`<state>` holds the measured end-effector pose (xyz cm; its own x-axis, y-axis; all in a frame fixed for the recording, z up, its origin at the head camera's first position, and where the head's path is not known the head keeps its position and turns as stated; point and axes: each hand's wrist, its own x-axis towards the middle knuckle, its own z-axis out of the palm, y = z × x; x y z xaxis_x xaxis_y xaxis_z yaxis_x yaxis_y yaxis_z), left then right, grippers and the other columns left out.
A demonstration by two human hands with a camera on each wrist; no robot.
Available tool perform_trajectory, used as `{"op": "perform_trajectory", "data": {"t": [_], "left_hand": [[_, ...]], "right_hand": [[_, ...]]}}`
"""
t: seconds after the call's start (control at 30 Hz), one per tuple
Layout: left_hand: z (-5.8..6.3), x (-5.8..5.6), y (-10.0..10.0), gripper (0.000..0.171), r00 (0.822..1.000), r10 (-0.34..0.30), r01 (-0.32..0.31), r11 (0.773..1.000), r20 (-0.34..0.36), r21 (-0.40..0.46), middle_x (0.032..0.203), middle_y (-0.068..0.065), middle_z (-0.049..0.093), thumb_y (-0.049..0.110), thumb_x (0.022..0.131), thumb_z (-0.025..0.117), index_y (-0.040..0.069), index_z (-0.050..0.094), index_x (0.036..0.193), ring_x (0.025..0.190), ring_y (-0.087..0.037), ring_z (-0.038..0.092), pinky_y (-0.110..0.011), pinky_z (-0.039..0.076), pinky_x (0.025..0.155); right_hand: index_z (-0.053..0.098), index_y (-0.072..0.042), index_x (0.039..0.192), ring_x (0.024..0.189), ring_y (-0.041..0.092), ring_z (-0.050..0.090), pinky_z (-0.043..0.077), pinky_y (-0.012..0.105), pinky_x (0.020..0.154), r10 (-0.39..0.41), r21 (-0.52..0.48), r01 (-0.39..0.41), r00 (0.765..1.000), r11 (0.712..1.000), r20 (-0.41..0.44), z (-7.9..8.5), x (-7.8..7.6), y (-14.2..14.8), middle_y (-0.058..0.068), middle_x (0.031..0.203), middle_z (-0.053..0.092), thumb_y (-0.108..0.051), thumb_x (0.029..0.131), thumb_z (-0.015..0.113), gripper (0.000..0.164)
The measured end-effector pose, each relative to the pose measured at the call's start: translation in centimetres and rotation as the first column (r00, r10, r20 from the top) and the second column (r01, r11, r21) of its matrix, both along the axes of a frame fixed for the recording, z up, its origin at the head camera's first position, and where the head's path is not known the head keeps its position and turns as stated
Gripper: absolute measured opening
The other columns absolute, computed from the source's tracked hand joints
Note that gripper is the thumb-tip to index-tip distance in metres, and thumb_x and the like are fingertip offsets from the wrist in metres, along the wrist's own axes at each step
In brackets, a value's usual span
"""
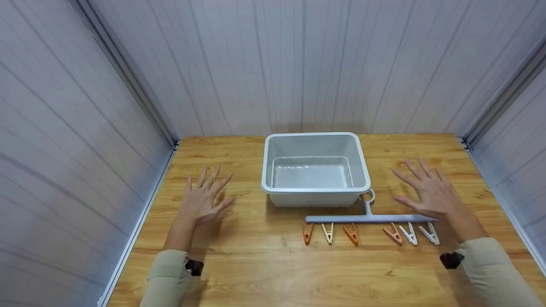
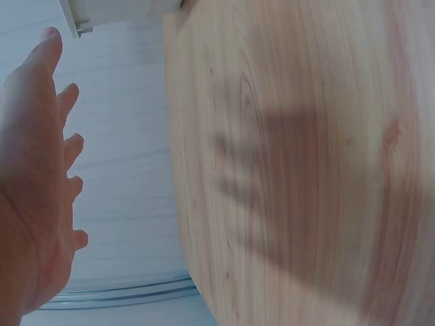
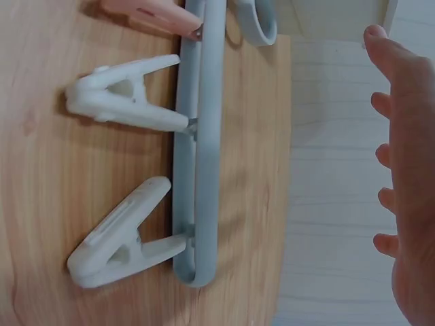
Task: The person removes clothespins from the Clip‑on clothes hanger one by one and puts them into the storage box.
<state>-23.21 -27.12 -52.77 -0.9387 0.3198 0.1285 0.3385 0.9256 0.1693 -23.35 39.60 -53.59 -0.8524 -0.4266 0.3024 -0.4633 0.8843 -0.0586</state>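
Taking the grey plastic tub [image 1: 313, 199] as my clock's centre, with 12 at the panelled back wall [image 1: 281, 64], I see both hands well apart on my head feed. The left hand [image 1: 202, 205] hovers over the wood-grain worktop [image 1: 298, 273] between 8 and 9 o'clock, fingers splayed and straight, its shadow on the boards. The right hand [image 1: 433, 197] hovers just past 3 o'clock, its fingers likewise spread wide.

The pale blue-grey clip hanger [image 1: 341, 219] lies flat between 4 and 5 o'clock, close to the tub; its ring hook [image 3: 250, 27] sits just by the tub's 4 o'clock corner. On my head feed the right wrist crosses over the 3 o'clock end of the bar, while my right wrist feed shows the hand raised clear of it.

Six clips lie along the bar's 6 o'clock side. Running from its 9 o'clock end I count an orange clip [image 1: 307, 237], a cream clip [image 1: 329, 240], a second orange clip [image 1: 353, 237], a salmon-pink clip [image 1: 394, 236] and two white clips [image 3: 102, 102]. My right wrist feed shows small links joining both white ones to the bar. Beige sleeves [image 1: 490, 260] cover both forearms.
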Motion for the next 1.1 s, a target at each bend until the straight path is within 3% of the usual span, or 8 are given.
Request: {"op": "perform_trajectory", "data": {"t": [0.27, 0.47, 0.63, 0.77, 1.1], "left_hand": [[-0.2, -0.1, -0.4, 0.077, 1.000, -0.009, 0.009, 1.000, 0.004, 0.020, 0.188, -0.012, 0.028, 0.056, 0.106, 0.066, 0.031, 0.043, 0.175, 0.175, -0.049, 0.019, -0.090, 0.018, 0.131], [-0.1, -0.3, 0.1, 0.085, 0.999, -0.027, 0.023, 0.992, 0.032, 0.122, 0.190, -0.009, 0.023, 0.059, 0.102, 0.067, 0.030, 0.038, 0.177, 0.177, -0.048, 0.014, -0.090, 0.014, 0.131], [0.2, -0.4, 0.3, 0.088, 0.998, -0.041, 0.027, 0.967, 0.049, 0.252, 0.191, -0.009, 0.020, 0.055, 0.103, 0.068, 0.027, 0.033, 0.179, 0.177, -0.050, 0.011, -0.091, 0.010, 0.131], [0.4, -0.4, 0.4, 0.090, 0.997, -0.048, 0.028, 0.948, 0.055, 0.316, 0.192, -0.006, 0.015, 0.060, 0.104, 0.066, 0.028, 0.029, 0.180, 0.177, -0.050, 0.010, -0.091, 0.009, 0.131], [1.1, -0.7, 0.1, 0.091, 0.997, -0.073, 0.056, 0.902, 0.023, 0.429, 0.191, -0.011, 0.017, 0.049, 0.104, 0.068, 0.025, 0.025, 0.181, 0.176, -0.052, 0.009, -0.094, 0.012, 0.128]], "right_hand": [[0.052, -0.030, 0.169, 0.158, 0.065, 0.042, 0.035, 0.091, 0.119, 0.008, -0.028, -0.006, 0.997, 1.000, 0.080, -0.1, 0.6, 0.7, 0.026, 0.175, 0.048, -0.053, 0.097, 0.078, 0.079], [0.054, -0.027, 0.167, 0.158, 0.067, 0.040, 0.038, 0.093, 0.113, 0.044, -0.128, -0.022, 0.985, 0.991, 0.169, -0.4, 0.9, 0.1, 0.028, 0.174, 0.047, -0.042, 0.098, 0.081, 0.076], [0.055, -0.022, 0.167, 0.156, 0.069, 0.040, 0.038, 0.096, 0.110, 0.087, -0.195, -0.042, 0.969, 0.980, 0.233, -0.7, 1.4, 0.0, 0.032, 0.173, 0.047, -0.035, 0.097, 0.084, 0.077], [0.054, -0.022, 0.168, 0.156, 0.068, 0.041, 0.038, 0.094, 0.110, 0.103, -0.236, -0.034, 0.953, 0.971, 0.285, -0.7, 2.0, 0.3, 0.033, 0.172, 0.046, -0.033, 0.097, 0.085, 0.078], [0.058, -0.011, 0.163, 0.144, 0.064, 0.054, 0.048, 0.088, 0.104, 0.159, -0.269, -0.077, 0.942, 0.960, 0.295, -1.7, 2.5, 0.8, 0.033, 0.163, 0.055, -0.026, 0.099, 0.085, 0.071]]}}
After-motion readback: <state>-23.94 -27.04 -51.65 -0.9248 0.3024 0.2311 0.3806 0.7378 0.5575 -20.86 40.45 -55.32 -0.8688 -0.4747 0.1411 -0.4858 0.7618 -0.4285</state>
